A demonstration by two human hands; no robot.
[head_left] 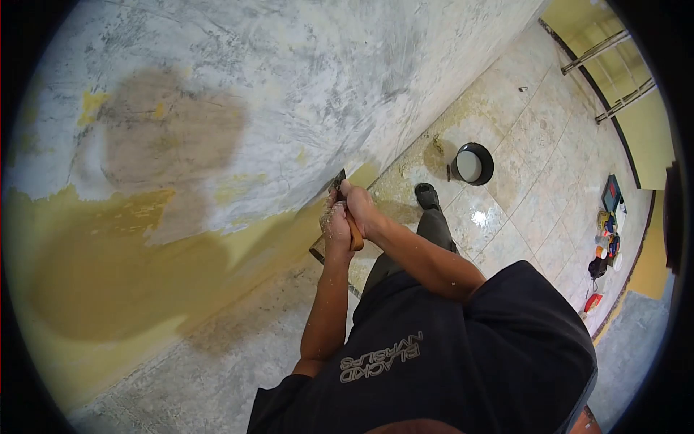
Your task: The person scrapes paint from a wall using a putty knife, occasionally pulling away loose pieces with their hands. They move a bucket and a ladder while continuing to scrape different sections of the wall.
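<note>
A scraper with a wooden handle (356, 234) is gripped in both my hands, its dark blade (343, 174) at the wall (289, 94). My left hand (335, 226) is closed round it, with pale crumbs on the skin. Beside it, my right hand (361, 207) also wraps the tool near the blade. Whether the blade edge touches the wall is hard to tell. Yellow paint (123, 267) covers the lower wall; above it the surface is patchy grey and white.
A black bucket (486, 172) with pale liquid stands on the tiled floor, near my shoed foot (427, 196). Yellowish flakes and wet patches lie along the wall base. Several containers and tools (607, 231) sit by the far right edge. Metal rails (596, 53) stand at upper right.
</note>
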